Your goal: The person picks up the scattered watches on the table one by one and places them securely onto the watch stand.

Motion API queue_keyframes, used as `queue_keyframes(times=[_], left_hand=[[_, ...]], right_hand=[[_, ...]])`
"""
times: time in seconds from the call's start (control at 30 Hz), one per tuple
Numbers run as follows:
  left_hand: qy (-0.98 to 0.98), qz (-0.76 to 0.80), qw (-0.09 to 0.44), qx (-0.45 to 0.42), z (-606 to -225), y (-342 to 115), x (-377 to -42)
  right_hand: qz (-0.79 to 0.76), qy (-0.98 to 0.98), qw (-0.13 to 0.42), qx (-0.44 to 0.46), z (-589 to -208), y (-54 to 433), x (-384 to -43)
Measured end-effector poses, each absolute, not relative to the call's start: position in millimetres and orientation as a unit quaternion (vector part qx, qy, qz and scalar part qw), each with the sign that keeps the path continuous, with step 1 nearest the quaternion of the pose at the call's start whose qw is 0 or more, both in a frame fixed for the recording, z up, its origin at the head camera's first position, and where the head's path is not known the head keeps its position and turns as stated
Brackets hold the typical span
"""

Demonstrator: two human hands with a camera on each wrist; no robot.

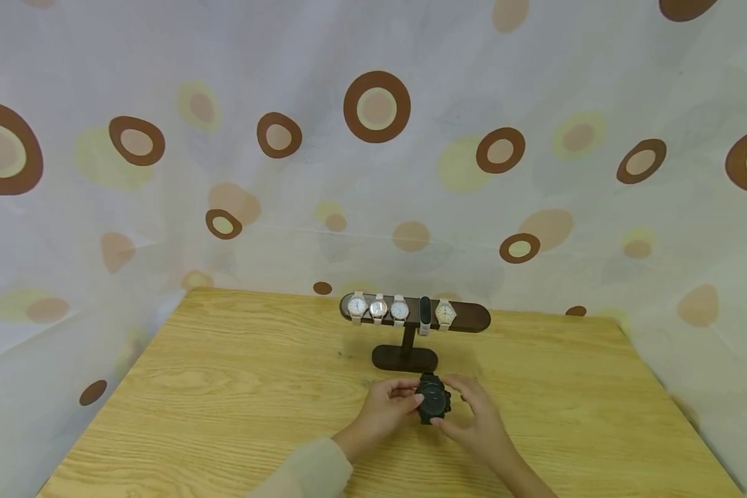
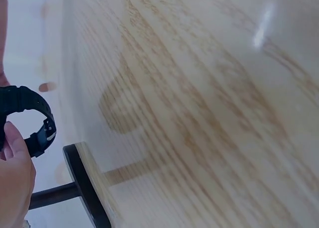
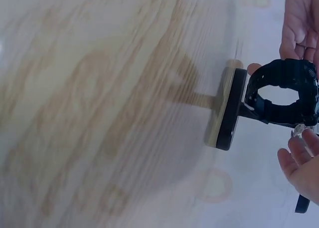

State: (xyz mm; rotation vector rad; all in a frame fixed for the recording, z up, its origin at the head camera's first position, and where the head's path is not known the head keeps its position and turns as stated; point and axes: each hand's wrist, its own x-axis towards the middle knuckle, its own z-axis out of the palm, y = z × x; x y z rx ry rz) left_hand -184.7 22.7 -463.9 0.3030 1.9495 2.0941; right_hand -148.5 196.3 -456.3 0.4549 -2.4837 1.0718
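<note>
A black wristwatch (image 1: 434, 399) with a chunky dial is held up in front of the watch stand (image 1: 406, 360). My left hand (image 1: 382, 408) grips its left side, thumb over the dial's edge. In the left wrist view, the strap (image 2: 42, 108) curves round as a loop beside that hand's fingers. On the other side, my right hand (image 1: 476, 422) has its thumb at the watch's lower end and its index finger near the top. The right wrist view shows this hand's fingers (image 3: 296, 158) loosely bent just beside the watch, with the loop facing the camera.
Several watches (image 1: 378, 308) with pale straps and a dark-faced fitness band (image 1: 425, 312) hang along the stand's dark bar (image 1: 473, 317). A wood-grain table (image 1: 224, 387) lies under everything. Behind and at both sides hangs a spotted pale curtain (image 1: 324, 180).
</note>
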Motion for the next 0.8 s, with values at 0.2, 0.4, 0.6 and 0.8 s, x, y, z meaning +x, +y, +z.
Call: queue_keyframes(times=[0.2, 0.4, 0.6, 0.8], left_hand=[[0.677, 0.714, 0.135, 0.116, -459.2, 18.3, -185.1], [0.686, 0.703, 0.136, 0.133, -455.8, 17.0, -183.5], [0.688, 0.699, 0.143, 0.135, -454.8, 16.2, -183.7], [0.687, 0.699, 0.148, 0.135, -455.2, 15.1, -183.6]], right_hand=[[0.271, -0.906, 0.224, 0.237, -457.5, 197.5, -148.4], [0.27, -0.906, 0.223, 0.239, -457.0, 198.2, -150.3], [0.285, -0.907, 0.196, 0.241, -455.7, 199.7, -152.0], [0.291, -0.909, 0.179, 0.24, -454.7, 200.3, -152.8]])
